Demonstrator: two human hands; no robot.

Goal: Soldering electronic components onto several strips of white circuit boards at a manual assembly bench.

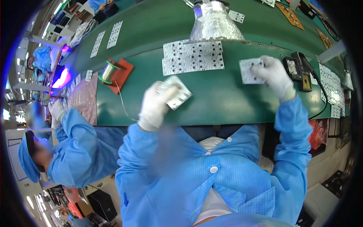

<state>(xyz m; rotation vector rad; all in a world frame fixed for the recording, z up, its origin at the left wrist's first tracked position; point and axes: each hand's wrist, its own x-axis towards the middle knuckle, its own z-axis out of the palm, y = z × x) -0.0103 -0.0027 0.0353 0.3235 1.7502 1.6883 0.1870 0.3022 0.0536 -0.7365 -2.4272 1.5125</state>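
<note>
My left hand (pixel 154 103), in a white glove, is closed on a small white circuit board (pixel 181 94) with dark components, held tilted over the near part of the green bench. Its thumb lies across the board's face. On the right, my gloved right hand (pixel 279 77) pinches the edge of another white circuit board (pixel 247 72); whether that board rests on the bench or is lifted cannot be made out. Between and beyond both hands, larger white board panels (pixel 193 56) lie overlapping on the green bench (pixel 211 96).
A solder wire spool (pixel 109 72) on a red stand (pixel 124 75) sits left, its wire trailing nearby. At right stand a soldering iron holder (pixel 302 72) with a black cable and stacked boards (pixel 331 85). A foil-wrapped duct (pixel 216 22) rises behind. A co-worker (pixel 81 147) sits left.
</note>
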